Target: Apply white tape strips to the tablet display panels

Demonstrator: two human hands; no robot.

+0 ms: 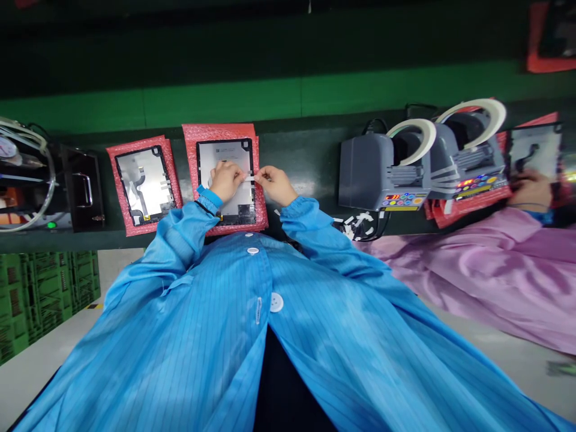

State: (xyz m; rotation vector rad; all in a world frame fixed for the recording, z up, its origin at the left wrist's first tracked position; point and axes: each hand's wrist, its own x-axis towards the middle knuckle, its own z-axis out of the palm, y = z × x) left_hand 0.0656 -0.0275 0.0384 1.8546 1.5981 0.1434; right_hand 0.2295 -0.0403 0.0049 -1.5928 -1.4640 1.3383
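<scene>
In the head view, a flat tablet-like screen panel (225, 153) with a black frame and silvery back lies on pink bubble wrap (191, 135) in front of me. A short white strip of tape (249, 178) spans the gap between my fingertips at the panel's right edge. My left hand (227, 180) is over the panel, its thumb and fingers pinched at the strip's left end. From the right, my right hand (278, 186) is closed in a pinch on the other end. The hands partly cover the panel's middle.
Left of it, a second panel (155, 174) lies on pink bubble wrap. To the right stand two grey tape dispensers (365, 171) (468, 159) with white rolls, and white tape scraps (357, 225). A co-worker's hand (531, 191) touches another panel. Black equipment (81, 186) is at left.
</scene>
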